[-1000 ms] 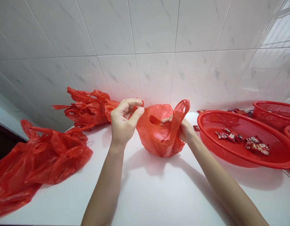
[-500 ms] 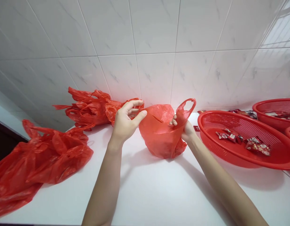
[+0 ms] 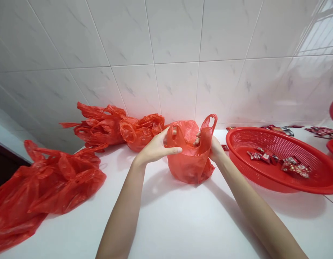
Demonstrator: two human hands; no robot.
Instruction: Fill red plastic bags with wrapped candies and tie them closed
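Note:
A red plastic bag [image 3: 189, 169] stands open-mouthed on the white table, its two loop handles pointing up. My left hand [image 3: 157, 147] is on the bag's left handle, the thumb stretched across the front and the fingers partly hidden behind the thin plastic. On the other side, my right hand [image 3: 215, 148] holds the bag by its right handle. Its fingertips show through the bag's mouth, curled around the plastic. Whatever lies at the bottom of the bag cannot be made out.
Filled-looking red bags [image 3: 101, 127] sit against the tiled wall at back left. More red bags [image 3: 61, 180] are heaped at the left edge. To the right stands a red mesh basket [image 3: 263, 183] with several wrapped candies [image 3: 293, 165]; more packets [image 3: 324, 132] lie behind it.
My left hand has moved right onto the bag's left handle, which now stands up. My right hand keeps its hold. The far-right basket has shifted away, uncovering packets on the table.

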